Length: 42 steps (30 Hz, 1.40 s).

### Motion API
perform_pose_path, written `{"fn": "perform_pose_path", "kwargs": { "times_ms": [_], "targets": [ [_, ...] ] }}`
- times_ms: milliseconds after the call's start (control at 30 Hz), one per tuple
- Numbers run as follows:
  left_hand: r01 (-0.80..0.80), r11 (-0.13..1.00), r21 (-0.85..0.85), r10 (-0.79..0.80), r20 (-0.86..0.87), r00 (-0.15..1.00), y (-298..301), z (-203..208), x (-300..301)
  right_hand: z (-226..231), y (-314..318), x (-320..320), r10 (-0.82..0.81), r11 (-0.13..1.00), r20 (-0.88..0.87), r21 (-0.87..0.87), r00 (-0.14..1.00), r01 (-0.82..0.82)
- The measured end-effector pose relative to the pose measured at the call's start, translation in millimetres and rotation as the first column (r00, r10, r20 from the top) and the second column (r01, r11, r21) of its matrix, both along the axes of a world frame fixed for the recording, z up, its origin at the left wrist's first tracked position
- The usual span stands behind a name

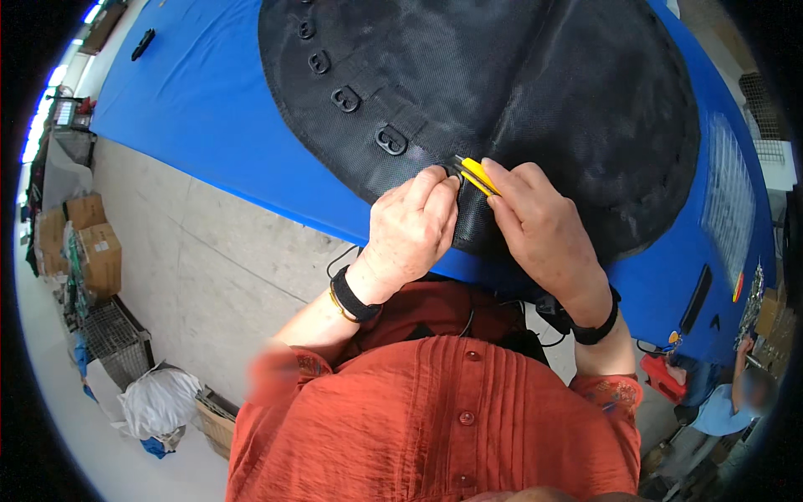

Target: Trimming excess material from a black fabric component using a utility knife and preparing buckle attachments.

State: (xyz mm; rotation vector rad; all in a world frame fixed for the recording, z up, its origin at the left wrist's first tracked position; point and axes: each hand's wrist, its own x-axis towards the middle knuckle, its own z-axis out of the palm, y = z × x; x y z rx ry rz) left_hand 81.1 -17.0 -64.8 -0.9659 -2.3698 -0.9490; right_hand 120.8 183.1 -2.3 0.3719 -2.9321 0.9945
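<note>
Blue-covered worktable (209, 100), concrete floor beside it; the black mesh fabric panel (544, 92) lies flat at its near edge. Your left hand (410, 230) pinches the hem closed, and your right hand (539, 222) grips yellow-handled snips (477, 176). The panel looks light and limp; hold it close to the cut.

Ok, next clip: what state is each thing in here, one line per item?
Black mesh fabric: spread flat on the table, near edge pinched by both hands.
Yellow snips: held in the right hand, tip at the fabric edge; open or closed cannot be told.
Left hand: pinching the fabric edge.
Right hand: gripping the snips.
Black loops: in a row, attached to the fabric.
Blue table: covered partly by the fabric.
</note>
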Motion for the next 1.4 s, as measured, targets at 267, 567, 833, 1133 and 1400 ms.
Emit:
{"fn": "perform_pose_path", "kwargs": {
  "times_ms": [267, 567, 833, 1133, 1400],
  "targets": [
    [-0.013, 1.0, 0.004, 0.013, -0.009, 1.0, 1.1, -2.3, -0.9, -6.3, 10.4, 0.6, -0.041, 0.988, -0.021, -0.151, 0.999, 0.037],
    [-0.036, 0.999, -0.006, 0.036, 0.022, 0.999, 2.7, 1.8, 0.1, -5.0, 12.6, -0.8, -0.137, 0.956, 0.02, -0.26, 0.99, 0.137],
    [-0.009, 0.999, -0.044, 0.012, 0.071, 0.997, -5.2, 9.7, 4.7, -17.5, 17.4, -2.3, -0.153, 0.926, 0.114, -0.33, 0.982, 0.182],
    [-0.047, 0.991, -0.123, 0.053, 0.045, 0.998, -6.8, 12.2, 7.5, -22.8, 23.0, -2.4, -0.157, 0.881, 0.175, -0.42, 0.972, 0.218],
    [-0.184, 0.974, -0.132, 0.203, 0.141, 0.969, 2.6, 17.9, 7.7, -29.5, 27.5, -4.4, -0.13, 0.872, 0.161, -0.452, 0.978, 0.19]
  ]
}}
